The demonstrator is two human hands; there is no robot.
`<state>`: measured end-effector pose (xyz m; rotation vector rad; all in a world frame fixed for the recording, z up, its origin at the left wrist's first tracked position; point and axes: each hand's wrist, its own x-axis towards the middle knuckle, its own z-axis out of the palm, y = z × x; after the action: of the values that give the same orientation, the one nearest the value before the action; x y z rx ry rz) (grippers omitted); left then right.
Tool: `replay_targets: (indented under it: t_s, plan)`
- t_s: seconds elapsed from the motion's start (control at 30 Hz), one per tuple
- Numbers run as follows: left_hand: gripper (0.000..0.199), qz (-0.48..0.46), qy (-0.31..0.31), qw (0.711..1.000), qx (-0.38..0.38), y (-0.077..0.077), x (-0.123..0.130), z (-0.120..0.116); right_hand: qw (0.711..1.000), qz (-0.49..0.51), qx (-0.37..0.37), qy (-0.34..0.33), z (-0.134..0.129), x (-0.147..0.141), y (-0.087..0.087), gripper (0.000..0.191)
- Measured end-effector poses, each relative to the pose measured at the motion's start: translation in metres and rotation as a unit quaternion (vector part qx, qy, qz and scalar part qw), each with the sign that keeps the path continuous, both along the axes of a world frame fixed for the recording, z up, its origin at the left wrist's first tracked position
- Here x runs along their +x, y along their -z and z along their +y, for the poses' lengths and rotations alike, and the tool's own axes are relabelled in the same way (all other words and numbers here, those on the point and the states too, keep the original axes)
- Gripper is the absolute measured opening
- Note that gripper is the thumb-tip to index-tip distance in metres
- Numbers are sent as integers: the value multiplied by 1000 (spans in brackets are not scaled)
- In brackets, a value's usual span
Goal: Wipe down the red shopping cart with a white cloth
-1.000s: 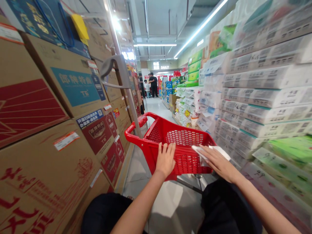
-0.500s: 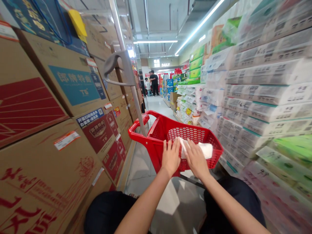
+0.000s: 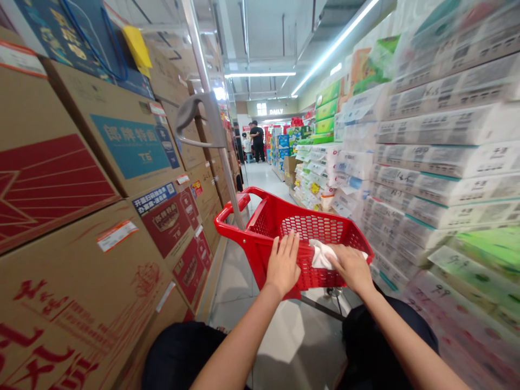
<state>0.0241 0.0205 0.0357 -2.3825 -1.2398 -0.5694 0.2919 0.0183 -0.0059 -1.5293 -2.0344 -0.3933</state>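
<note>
A red plastic shopping cart (image 3: 311,223) with perforated walls stands in front of me. My left hand (image 3: 283,266) lies on its near side wall, fingers stretched out, with nothing in it. Farther right along the same wall, my right hand (image 3: 352,267) is closed on a white cloth (image 3: 322,254). The cloth is bunched and presses against the wall's upper part, with a bit showing beyond my fingers. The cart's red handle (image 3: 228,212) is at the left end.
A metal pole with a grey grip (image 3: 201,120) rises beside the cart handle. Stacked cardboard boxes (image 3: 122,141) line the left side. Piles of wrapped tissue packs (image 3: 439,157) stand at the right. Two people (image 3: 257,142) are far down the aisle.
My right hand has moved right along the cart wall, taking the white cloth with it. My left hand stays in nearly the same place.
</note>
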Motion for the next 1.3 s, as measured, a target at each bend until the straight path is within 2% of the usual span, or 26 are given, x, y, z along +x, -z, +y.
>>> replay_targets:
  t_s: [0.1, 0.23, 0.3, 0.4, 0.53, 0.63, 0.7, 0.83, 1.0, 1.1, 1.3]
  plan:
    - [85, 0, 8, 1000, 12, -7, -15, 5, 1000, -2, -2, -12, 3, 0, 1, 45]
    - [72, -37, -63, 996, 47, -19, -41, 10, 1000, 9, 8, -5, 5, -1, 2, 44]
    - [66, -42, -74, 995, 50, -22, -46, 10, 999, 28, 23, 18, 5, -9, 1, 44]
    - [63, -45, -78, 995, 46, -22, -41, 9, 997, 54, 47, 6, 6, -41, -3, 44]
    - [73, -42, -80, 995, 39, -22, -33, 7, 991, 67, 54, -99, 14, -105, -13, 51]
    - [82, -40, -78, 995, 38, -24, -37, 6, 988, 83, 33, -129, 22, -131, -19, 51]
    - [82, -33, -64, 997, 41, -25, -46, 6, 986, 88, 20, -139, 27, -131, -20, 49]
    - [75, -17, -35, 997, 72, -35, -81, 8, 985, 89, 10, -149, 37, -107, -19, 47]
    - [78, -87, -105, 984, 115, -52, -119, 16, 985, 107, 10, -133, 49, -84, -24, 49]
    - [72, -88, -101, 985, 104, -56, -116, 23, 983, 118, 14, -137, 55, -94, -33, 50]
    - [63, -91, -109, 986, 87, -60, -83, 22, 972, 152, 45, -175, 64, -158, -52, 52]
